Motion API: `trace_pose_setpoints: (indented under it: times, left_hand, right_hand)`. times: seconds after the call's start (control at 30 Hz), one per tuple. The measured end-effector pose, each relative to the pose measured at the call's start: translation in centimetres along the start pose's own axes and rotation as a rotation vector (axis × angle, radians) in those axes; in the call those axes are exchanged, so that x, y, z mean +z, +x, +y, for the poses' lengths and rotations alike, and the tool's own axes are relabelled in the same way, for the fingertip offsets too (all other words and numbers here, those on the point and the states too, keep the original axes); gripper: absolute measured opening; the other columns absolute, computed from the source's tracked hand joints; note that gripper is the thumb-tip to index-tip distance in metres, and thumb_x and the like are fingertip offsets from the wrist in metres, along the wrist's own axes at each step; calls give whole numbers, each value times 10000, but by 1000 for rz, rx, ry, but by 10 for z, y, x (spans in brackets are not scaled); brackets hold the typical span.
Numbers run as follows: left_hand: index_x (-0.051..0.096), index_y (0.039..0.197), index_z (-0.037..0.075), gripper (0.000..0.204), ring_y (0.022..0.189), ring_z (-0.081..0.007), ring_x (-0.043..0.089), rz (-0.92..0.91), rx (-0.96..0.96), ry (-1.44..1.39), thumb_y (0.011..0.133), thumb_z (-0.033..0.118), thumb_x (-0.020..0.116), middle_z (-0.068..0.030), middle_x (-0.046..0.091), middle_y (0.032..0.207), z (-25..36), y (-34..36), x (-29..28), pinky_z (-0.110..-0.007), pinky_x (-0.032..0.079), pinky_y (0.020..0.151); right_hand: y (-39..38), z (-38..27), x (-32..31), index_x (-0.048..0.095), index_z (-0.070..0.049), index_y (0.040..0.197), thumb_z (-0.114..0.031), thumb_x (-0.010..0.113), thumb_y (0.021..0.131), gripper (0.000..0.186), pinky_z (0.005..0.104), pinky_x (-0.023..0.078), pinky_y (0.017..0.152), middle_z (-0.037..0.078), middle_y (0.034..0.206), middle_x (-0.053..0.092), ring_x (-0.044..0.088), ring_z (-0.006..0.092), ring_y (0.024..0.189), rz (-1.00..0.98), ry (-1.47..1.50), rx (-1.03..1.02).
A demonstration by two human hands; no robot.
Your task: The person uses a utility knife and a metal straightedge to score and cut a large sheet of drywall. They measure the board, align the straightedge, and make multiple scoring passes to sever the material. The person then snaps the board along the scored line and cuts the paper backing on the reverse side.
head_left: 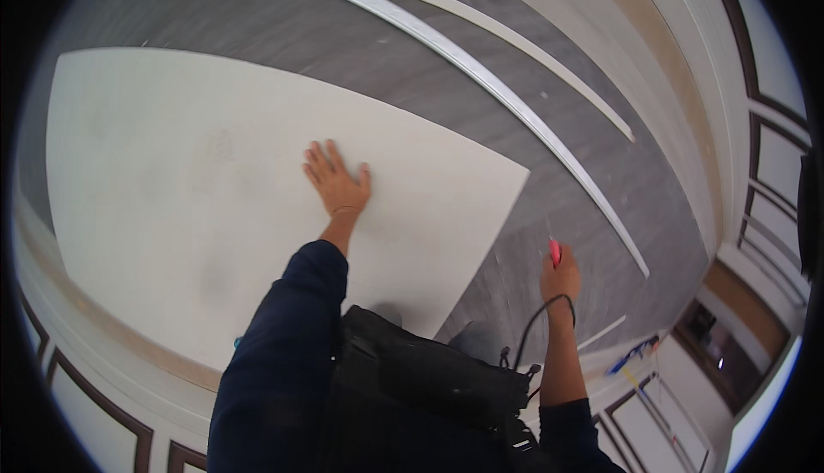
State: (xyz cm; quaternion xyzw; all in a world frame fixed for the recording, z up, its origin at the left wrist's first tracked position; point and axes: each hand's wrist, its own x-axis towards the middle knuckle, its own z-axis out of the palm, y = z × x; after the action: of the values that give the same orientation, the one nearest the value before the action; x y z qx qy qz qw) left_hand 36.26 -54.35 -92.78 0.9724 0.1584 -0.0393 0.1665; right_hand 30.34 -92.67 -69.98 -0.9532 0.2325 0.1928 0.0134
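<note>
My left hand [337, 184] lies with its fingers spread on a large white board [172, 215], which rests on the grey floor. Out past the board's right edge, my right hand [560, 277] is closed round a red utility knife [555, 253]. The knife's thin, pale blade points away from me and is faint against the floor. A dark cord loops at my right wrist.
Beyond the board, a long white metal strip [515, 104] and a thinner pale strip [549, 57] lie on the grey floor [592, 250]. A blue tool [633, 354] lies at the lower right. Panelled walls [687, 69] border the floor. A black bag [429, 366] hangs at my front.
</note>
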Motion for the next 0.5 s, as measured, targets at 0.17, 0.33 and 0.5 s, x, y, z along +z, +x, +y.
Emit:
trace_pose_setpoints:
  times: [0.17, 0.33, 0.5]
  left_hand:
    - [172, 1567, 11, 862, 1509, -459, 40, 62, 1, 74, 928, 439, 562, -290, 111, 1616, 4, -4, -26, -558, 43, 1217]
    - [165, 1568, 11, 878, 1515, -438, 39, 31, 30, 133, 912, 425, 578, -280, 100, 1623, 13, 1, -17, -538, 31, 1226]
    - [178, 1571, 30, 841, 1519, -422, 55, 65, 28, 117, 923, 406, 561, -261, 110, 1630, 4, -2, -4, -525, 35, 1230]
  right_hand:
    - [-16, -13, -177, 606, -84, 1260, -147, 570, 936, 331, 463, 497, 890, 183, 1134, 666, 625, 413, 1035, -56, 316, 184]
    - [-49, 48, -201, 623, -79, 1225, -94, 622, 872, 354, 435, 485, 897, 191, 1109, 644, 612, 392, 1053, -30, 231, 178]
    - [-34, 72, -206, 609, -92, 1275, -73, 632, 815, 461, 446, 469, 846, 189, 976, 619, 601, 387, 954, -197, -8, -194]
